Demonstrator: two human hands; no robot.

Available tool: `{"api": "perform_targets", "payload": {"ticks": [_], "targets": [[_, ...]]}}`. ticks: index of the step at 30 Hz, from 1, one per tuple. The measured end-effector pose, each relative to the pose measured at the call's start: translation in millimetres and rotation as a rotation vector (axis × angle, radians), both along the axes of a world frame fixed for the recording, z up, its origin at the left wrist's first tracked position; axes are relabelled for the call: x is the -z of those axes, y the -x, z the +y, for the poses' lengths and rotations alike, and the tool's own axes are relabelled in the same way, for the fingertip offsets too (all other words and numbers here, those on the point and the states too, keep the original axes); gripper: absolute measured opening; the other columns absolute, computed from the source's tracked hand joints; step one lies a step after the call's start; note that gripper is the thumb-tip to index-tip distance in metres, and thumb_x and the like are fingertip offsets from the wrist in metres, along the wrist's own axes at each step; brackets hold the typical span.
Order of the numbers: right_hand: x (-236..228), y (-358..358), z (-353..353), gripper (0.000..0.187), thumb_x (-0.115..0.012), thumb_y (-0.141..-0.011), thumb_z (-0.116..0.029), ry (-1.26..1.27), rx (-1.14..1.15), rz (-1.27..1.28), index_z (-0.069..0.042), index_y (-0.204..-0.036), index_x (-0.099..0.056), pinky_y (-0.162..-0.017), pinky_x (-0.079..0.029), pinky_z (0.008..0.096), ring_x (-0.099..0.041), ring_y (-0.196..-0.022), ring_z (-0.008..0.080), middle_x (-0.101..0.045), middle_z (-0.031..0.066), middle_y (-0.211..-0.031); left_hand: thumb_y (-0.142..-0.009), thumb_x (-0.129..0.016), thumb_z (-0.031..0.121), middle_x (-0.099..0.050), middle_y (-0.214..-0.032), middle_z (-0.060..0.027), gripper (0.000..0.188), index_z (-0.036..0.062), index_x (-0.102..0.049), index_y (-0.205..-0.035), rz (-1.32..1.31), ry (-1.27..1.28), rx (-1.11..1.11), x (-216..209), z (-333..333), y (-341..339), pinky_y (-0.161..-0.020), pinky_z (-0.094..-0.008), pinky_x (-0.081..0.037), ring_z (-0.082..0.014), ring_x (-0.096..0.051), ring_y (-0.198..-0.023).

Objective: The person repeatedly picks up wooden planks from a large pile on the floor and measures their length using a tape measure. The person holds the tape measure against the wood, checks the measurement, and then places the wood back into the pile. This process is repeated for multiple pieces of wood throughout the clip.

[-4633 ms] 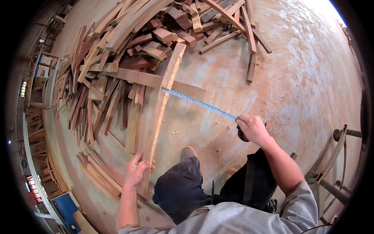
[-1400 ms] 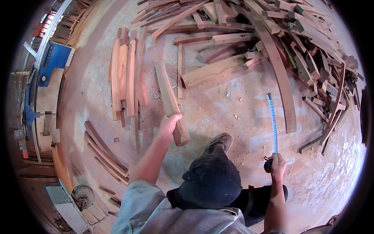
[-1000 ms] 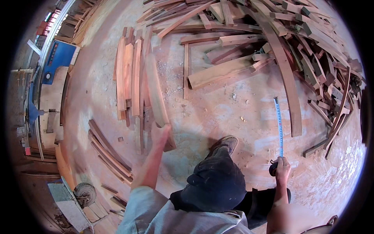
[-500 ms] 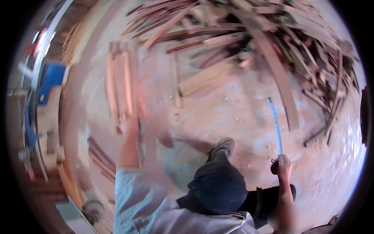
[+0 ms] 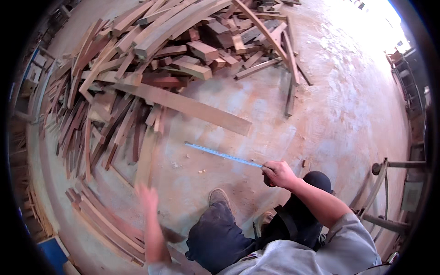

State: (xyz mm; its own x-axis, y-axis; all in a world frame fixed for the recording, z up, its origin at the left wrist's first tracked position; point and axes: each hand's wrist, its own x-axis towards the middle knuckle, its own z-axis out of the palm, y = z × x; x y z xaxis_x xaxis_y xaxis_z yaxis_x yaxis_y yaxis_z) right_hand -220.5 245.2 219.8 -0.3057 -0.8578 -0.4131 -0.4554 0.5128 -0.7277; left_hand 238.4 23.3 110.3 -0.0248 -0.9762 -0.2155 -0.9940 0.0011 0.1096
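My right hand [image 5: 277, 174] is closed round a tape measure, and its case is mostly hidden in the fist. The blue blade [image 5: 224, 155] sticks out to the left above the floor, its tip in front of the wood pile. My left hand [image 5: 147, 199] is smeared by motion, so its fingers do not show clearly. It is nearest to the lower end of a pale board [image 5: 146, 156]; I cannot tell whether it touches. Several long strips [image 5: 107, 224] lie side by side below and left of this hand.
A big heap of offcuts [image 5: 183, 50] fills the far left and middle. One long plank [image 5: 197, 107] juts out of it toward the right. My shoe [image 5: 219, 199] is on the dusty floor. A metal-framed stand [image 5: 385, 192] is at the right, and a blue object [image 5: 52, 254] at the lower left.
The view has swung to the right, so the wood pile appears farther left. My left hand has come off the long strips. The tape measure stays in my right hand, its blade now pointing left.
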Motion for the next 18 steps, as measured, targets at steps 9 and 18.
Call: {"api": "perform_targets", "payload": {"ticks": [9,18], "targets": [[-12.9,7.6,25.3,0.013,-0.061,-0.091,-0.010,0.162,0.165,0.040,0.001,-0.089,-0.069,-0.064,-0.054,0.0340,-0.069,-0.066,0.0259,-0.070,0.0144,-0.076,-0.088,-0.066,0.026,-0.054,-0.133,-0.0262,0.067,-0.0044,-0.041,-0.142,0.825,-0.063,0.064,-37.3,-133.3,195.2,-0.099,-0.0411,-0.045,-0.0353,-0.056,-0.118],[-42.6,22.2,40.9,0.014,-0.059,-0.091,-0.004,0.220,0.389,-0.008,0.001,-0.082,-0.069,-0.057,-0.050,0.0286,-0.065,-0.060,0.0160,-0.068,0.0107,-0.070,-0.091,-0.066,0.028,-0.058,-0.124,-0.0234,0.055,-0.0065,-0.049,-0.131,0.800,0.847,0.384,-159.2,-244.2,264.0,-0.099,-0.0450,-0.044,-0.0376,-0.056,-0.115]]}}
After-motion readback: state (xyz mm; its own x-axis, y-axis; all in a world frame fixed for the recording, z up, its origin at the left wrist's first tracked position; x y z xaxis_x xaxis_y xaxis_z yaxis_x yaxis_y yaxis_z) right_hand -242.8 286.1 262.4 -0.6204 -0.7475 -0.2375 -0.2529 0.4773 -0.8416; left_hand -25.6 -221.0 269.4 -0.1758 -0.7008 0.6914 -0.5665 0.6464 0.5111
